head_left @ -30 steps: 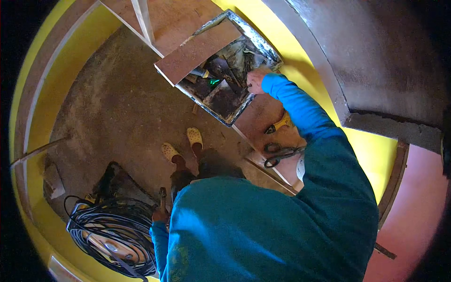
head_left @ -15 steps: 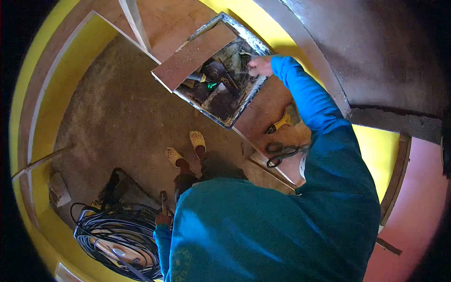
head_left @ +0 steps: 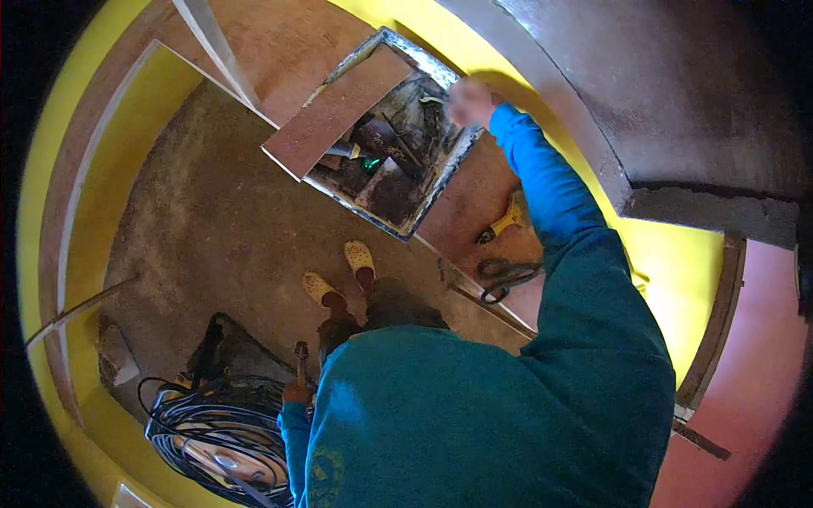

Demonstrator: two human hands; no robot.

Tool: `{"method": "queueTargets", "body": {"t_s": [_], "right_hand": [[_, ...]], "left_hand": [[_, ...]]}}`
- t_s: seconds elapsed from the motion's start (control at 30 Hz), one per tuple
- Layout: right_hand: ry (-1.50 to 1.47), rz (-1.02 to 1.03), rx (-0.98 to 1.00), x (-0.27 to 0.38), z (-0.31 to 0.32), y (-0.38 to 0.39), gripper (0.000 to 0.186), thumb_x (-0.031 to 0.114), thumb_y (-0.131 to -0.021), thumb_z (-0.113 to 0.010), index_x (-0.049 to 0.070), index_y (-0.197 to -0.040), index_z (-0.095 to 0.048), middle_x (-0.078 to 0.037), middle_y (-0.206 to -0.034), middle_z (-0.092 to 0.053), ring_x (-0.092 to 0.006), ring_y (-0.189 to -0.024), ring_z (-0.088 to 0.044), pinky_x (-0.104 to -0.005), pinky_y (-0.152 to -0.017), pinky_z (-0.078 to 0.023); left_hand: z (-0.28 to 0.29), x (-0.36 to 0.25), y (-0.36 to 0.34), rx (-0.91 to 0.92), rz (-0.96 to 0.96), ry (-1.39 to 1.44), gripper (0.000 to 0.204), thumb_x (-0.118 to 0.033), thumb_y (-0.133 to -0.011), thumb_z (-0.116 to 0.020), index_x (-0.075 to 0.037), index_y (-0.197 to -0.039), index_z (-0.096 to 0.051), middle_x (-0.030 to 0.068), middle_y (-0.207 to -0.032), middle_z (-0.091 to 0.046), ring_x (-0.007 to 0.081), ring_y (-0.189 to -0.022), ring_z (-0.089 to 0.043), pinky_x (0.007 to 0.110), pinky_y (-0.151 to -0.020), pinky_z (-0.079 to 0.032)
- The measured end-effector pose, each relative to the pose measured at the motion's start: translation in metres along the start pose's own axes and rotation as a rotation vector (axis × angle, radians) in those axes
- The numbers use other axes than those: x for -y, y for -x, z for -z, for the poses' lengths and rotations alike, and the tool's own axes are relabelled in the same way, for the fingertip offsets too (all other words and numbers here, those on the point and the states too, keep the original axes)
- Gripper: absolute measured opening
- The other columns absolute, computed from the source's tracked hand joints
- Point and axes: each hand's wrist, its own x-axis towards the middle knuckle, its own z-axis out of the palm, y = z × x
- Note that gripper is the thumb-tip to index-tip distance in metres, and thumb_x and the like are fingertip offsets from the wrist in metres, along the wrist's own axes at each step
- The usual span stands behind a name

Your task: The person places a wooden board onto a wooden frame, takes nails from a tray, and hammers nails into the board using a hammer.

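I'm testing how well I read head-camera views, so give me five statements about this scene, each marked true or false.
1. The right hand is by the rim of the box. True.
2. The left hand is gripping the coil of black cable. False: it grips a slim tool, and the coil lies beside it.
3. A flat brown board lies across part of the box. True.
4. The yellow tool lies inside the box. False: it lies outside, on the brown surface next to the box.
5. The clogs on the feet are pale yellow. True.
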Motion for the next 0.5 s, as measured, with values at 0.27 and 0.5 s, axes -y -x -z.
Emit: {"method": "queueTargets", "body": {"t_s": [0.27,0.5], "right_hand": [[1.889,0.101,0.229,-0.003,-0.059,0.0,0.031,0.023,-0.065,-0.063,0.003,-0.089,-0.066,-0.018,-0.097,-0.063,-0.0329,-0.088,-0.062,-0.0447,-0.076,-0.05],[1.889,0.012,0.219,-0.014,-0.038,0.002,0.025,0.018,-0.066,-0.061,0.006,-0.088,-0.066,-0.017,-0.093,-0.064,-0.034,-0.087,-0.062,-0.044,-0.074,-0.051]], "left_hand": [[-0.048,0.032,-0.01,0.112,-0.263,-0.517,0.044,-0.041,-0.066,-0.066,-0.002,-0.085,-0.062,0.0202,-0.087,-0.062,0.0353,-0.085,-0.06,0.046,-0.073,-0.05],[-0.052,0.014,-0.017,-0.106,-0.152,-0.051,0.04,-0.044,-0.073,-0.058,-0.007,-0.086,-0.064,0.0175,-0.078,-0.063,0.0346,-0.074,-0.062,0.045,-0.067,-0.051]]}}
